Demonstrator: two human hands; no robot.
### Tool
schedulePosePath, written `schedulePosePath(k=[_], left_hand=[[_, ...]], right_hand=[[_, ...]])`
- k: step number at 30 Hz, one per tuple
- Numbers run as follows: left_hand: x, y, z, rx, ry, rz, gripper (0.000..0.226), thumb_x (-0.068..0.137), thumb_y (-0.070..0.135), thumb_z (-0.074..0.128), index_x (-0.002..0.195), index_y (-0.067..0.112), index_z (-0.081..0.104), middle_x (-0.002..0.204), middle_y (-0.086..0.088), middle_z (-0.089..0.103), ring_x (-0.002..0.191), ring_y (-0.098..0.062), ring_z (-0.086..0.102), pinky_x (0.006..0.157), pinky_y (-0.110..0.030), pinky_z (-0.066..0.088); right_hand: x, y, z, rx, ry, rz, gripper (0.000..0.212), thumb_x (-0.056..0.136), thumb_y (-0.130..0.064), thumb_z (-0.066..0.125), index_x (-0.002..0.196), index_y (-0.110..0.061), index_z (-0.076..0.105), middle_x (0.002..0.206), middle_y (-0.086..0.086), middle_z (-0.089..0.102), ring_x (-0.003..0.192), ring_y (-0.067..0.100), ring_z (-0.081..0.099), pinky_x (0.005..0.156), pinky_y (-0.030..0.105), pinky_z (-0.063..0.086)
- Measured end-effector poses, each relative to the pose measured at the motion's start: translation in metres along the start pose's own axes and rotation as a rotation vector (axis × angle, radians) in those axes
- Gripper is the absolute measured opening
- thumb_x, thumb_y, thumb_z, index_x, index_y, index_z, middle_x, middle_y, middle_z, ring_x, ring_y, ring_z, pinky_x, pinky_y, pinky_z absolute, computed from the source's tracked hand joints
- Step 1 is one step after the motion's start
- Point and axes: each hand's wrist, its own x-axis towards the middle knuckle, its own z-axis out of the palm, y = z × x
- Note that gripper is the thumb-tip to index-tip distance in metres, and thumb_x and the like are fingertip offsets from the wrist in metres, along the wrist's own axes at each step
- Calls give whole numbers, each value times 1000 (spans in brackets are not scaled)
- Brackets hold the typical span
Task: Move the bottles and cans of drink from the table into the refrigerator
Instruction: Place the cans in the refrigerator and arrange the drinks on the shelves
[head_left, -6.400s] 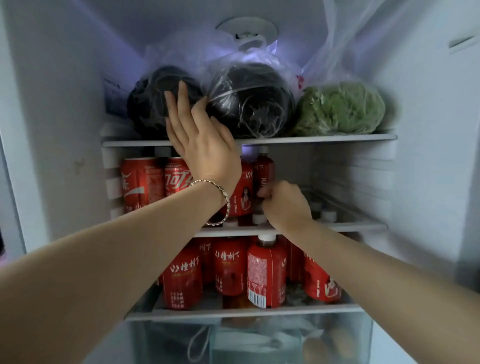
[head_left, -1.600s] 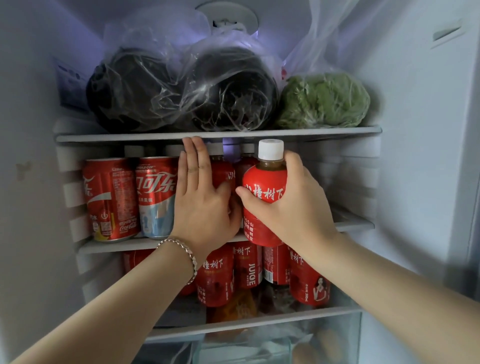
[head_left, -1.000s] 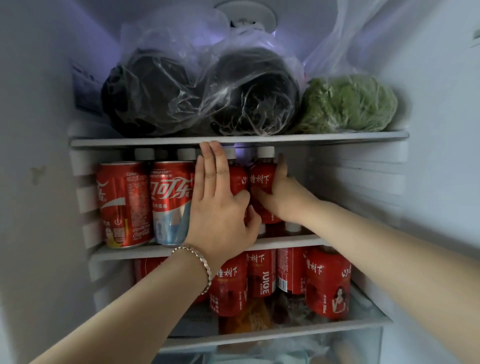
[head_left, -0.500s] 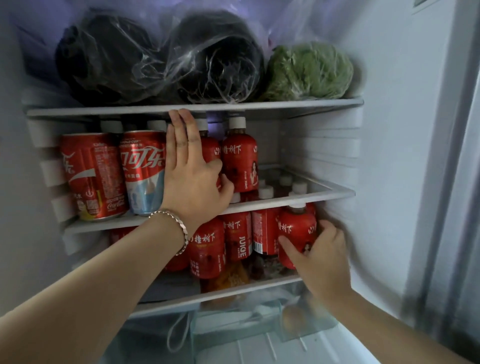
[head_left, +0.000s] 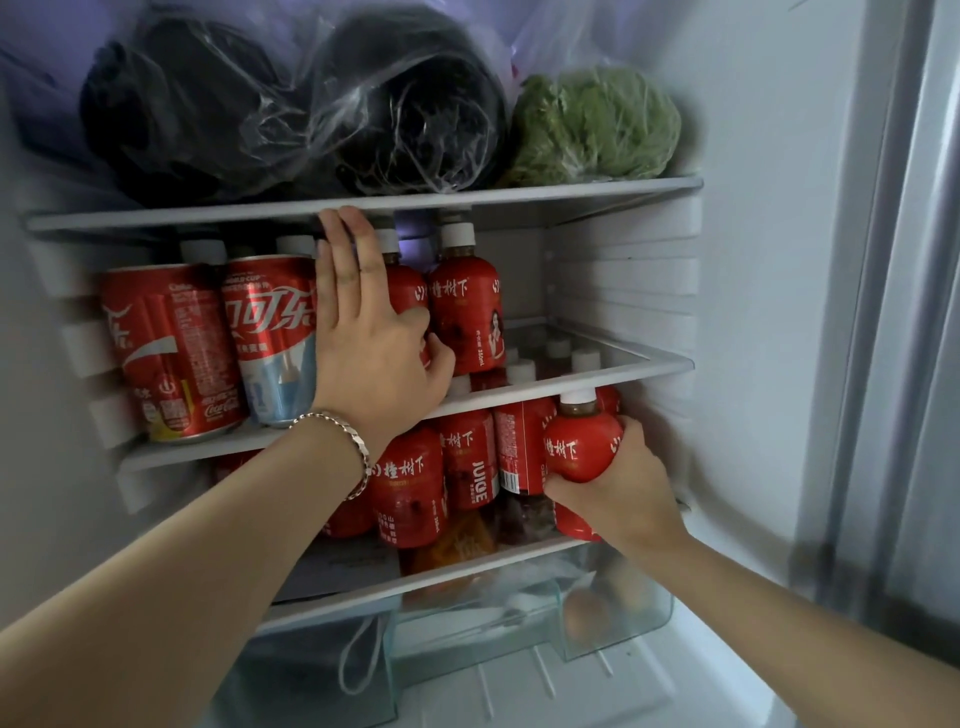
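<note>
I look into an open refrigerator. On the middle shelf (head_left: 597, 371) stand two red cola cans (head_left: 171, 348) at the left and red juice bottles (head_left: 467, 312) with white caps beside them. My left hand (head_left: 369, 338) lies flat with fingers spread against a bottle and the right-hand can. On the lower shelf (head_left: 467, 569) stand several more red juice bottles (head_left: 467, 457). My right hand (head_left: 623, 488) grips the rightmost red juice bottle (head_left: 582, 447) there, tilted slightly and at the shelf's front edge.
The top shelf (head_left: 519, 200) holds two dark items in clear plastic bags (head_left: 311, 98) and a bagged green vegetable (head_left: 597, 124). A clear drawer (head_left: 613, 618) sits below the lower shelf. The fridge's right wall (head_left: 769, 312) and door frame are close by.
My right hand set a red juice bottle on the middle shelf, then dropped to the lower shelf and closed on its rightmost bottle. My left hand stayed pressed against the middle-shelf drinks.
</note>
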Motion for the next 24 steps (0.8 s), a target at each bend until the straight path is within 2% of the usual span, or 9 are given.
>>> schedulePosePath(k=[3,6,10,12,15,18,20,22,24], left_hand=[[-1,-1,1,10,-1,6,31,77,25,46,57,5,59,145,-42,9,135,-55,5,114,-51,2],[-1,0,3,9,1,12,31,77,24,47,57,4,59,144,-43,9,134,-56,6,114,-52,3],[-1,0,1,26,-2,-2,32,77,25,46,58,4,60,144,-42,8,135,-56,5,114,-51,1],[-1,1,1,28,-9,-1,34,77,26,44,58,3,59,144,-42,8,135,-56,5,114,-51,1],[-2,0,2,29,-21,-6,31,76,25,47,59,3,60,144,-42,8,135,-56,4,114,-51,1],[-2,0,1,13,-38,0,24,75,22,56,59,4,60,145,-41,5,136,-54,0,114,-51,-1],[-2,-1,1,8,-39,6,23,74,21,58,59,4,61,146,-40,5,136,-51,-1,115,-49,-3],[-2,-1,1,5,-32,7,24,73,24,55,58,5,60,146,-40,7,136,-49,-2,114,-46,-5],[-1,-1,1,0,-26,7,23,72,23,58,57,6,60,146,-39,6,137,-45,-4,114,-45,-6]], right_hand=[[6,-9,-9,49,-126,139,62,60,-35,79,111,-20,48,100,-4,63,89,17,63,79,32,52],[12,-31,-27,309,-342,408,39,67,-33,72,98,-12,60,95,12,69,83,27,68,79,36,56],[0,-61,-53,19,-659,401,56,51,-38,76,100,-15,62,97,15,70,87,31,68,84,40,56],[-12,-76,-64,-121,-733,306,52,52,-39,76,98,-17,63,96,13,71,88,29,69,85,39,56],[-18,-100,-74,-153,-630,67,36,60,-39,74,91,-23,64,87,4,72,79,21,70,78,35,57],[-1,-116,-69,-28,-297,-39,64,36,-52,69,94,-23,66,84,0,72,74,19,71,77,39,58],[17,-118,-61,8,-122,-57,78,30,-57,62,101,-24,63,88,-3,70,77,17,69,77,38,58],[33,-118,-55,44,9,-76,83,35,-60,61,109,-24,58,96,-4,67,82,16,67,78,36,56],[49,-116,-50,102,99,-83,80,50,-57,68,117,-18,51,104,-3,63,88,18,63,79,33,53]])
